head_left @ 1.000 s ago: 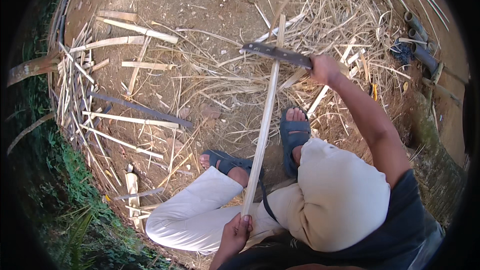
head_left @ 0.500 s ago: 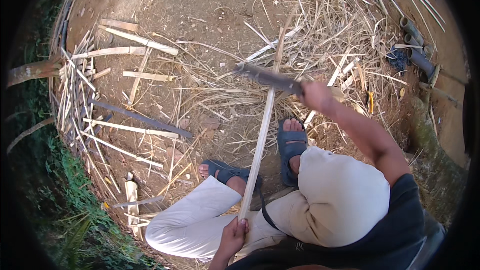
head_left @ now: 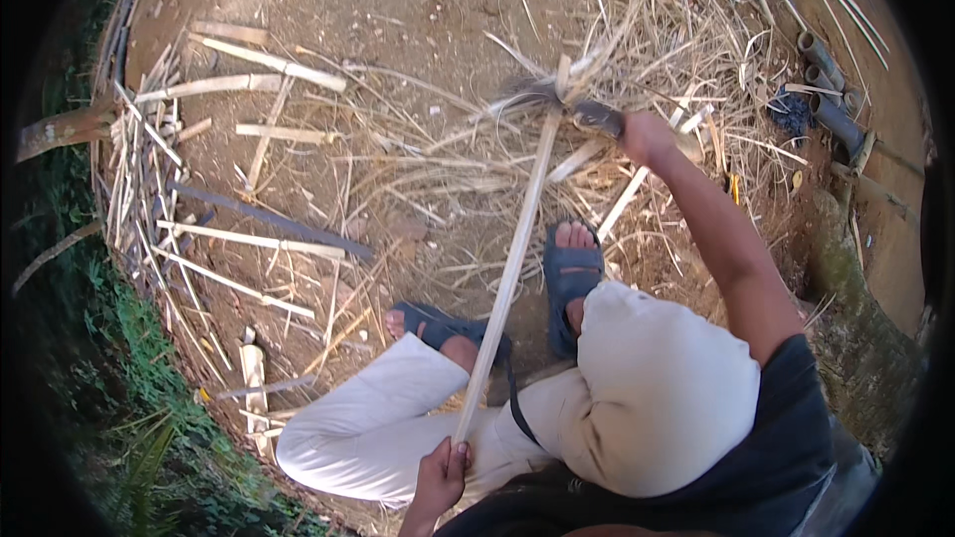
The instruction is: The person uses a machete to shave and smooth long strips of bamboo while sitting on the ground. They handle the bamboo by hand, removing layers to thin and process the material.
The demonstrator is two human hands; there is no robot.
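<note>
Head view: left hand (head_left: 441,475) gripping near end of long bamboo strip (head_left: 509,273), running up between sandalled feet (head_left: 570,273); right hand (head_left: 647,136) clenching blurred knife (head_left: 582,114) at strip's far end, over dry shavings (head_left: 448,174).

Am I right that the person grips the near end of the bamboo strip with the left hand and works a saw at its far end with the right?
Not quite. In the head view the right hand holds a knife, not a saw. The rest stands: the left hand grips the near end of the bamboo strip.
</note>
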